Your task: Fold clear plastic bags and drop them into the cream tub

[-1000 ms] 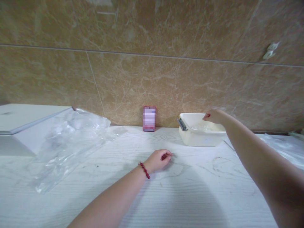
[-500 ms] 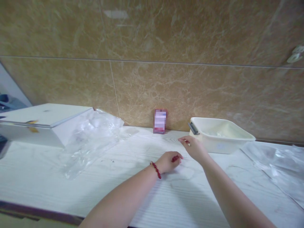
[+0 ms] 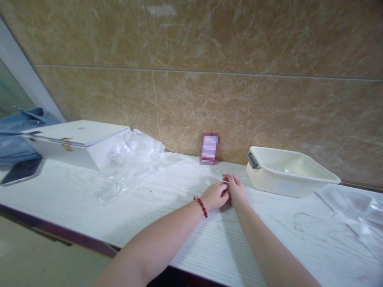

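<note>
Near the middle of the white table, my left hand [image 3: 216, 196], with a red bead bracelet [image 3: 201, 206] at its wrist, meets my right hand [image 3: 236, 189]. The fingers of both are curled together. A thin white piece [image 3: 225, 182] shows between the fingertips, too small to name. What lies inside the left fingers is hidden. Behind the hands a blurred-out phone-like object [image 3: 210, 148] leans on the wall. To the right of my right hand stands a cream plastic bin [image 3: 275, 185] with a grey handle clip.
A white box [image 3: 68, 153] stands at the left, beside crumpled clear plastic [image 3: 128, 159]. Further left lie a dark flat device [image 3: 22, 171] and a blue bag [image 3: 18, 151]. Clear plastic sheeting [image 3: 359, 211] covers the right end of the table [image 3: 167, 223].
My right hand has come left and down to meet my left hand; before, they were apart. The view has shifted left, showing more of the blue bag and the dark device.
</note>
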{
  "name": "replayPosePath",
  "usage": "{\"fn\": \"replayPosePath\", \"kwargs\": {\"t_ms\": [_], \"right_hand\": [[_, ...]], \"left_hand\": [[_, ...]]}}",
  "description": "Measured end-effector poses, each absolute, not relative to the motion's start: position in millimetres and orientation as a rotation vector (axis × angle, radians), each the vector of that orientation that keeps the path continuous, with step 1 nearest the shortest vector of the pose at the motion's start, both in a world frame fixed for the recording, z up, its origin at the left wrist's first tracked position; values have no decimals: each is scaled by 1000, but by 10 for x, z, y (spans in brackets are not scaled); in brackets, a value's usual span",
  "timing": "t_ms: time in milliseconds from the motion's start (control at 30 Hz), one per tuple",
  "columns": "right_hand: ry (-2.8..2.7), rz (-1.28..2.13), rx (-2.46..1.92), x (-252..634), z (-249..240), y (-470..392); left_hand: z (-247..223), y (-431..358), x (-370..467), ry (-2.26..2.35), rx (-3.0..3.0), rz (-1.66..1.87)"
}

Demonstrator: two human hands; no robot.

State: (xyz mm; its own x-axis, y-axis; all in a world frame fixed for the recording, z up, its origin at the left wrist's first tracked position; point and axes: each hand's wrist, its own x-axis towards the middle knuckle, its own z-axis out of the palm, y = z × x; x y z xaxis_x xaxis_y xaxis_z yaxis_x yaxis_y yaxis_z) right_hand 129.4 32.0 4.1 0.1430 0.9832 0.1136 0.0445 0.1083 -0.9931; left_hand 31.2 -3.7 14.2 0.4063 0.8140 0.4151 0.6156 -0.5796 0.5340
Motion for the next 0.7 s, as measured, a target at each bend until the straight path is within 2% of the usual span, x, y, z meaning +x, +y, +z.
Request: {"fn": "replayPosePath", "kwargs": {"t_ms": [233,467,600,700], "right_hand": [[-1238,1015,-1157,1313,-26,396],[-1220,1025,-1142,1296,-97,462],[-1204,1048,-1152,1295,-83,450],[-1205,1052,-1177,1294,-60,428]], "left_hand": [[241,-41,237,1351,2363,1021],[673,57,-413,1827,2066,1411],[856,183,-1095,2211,2030,1258],[903,270,-1701,2592,1974,775]]}}
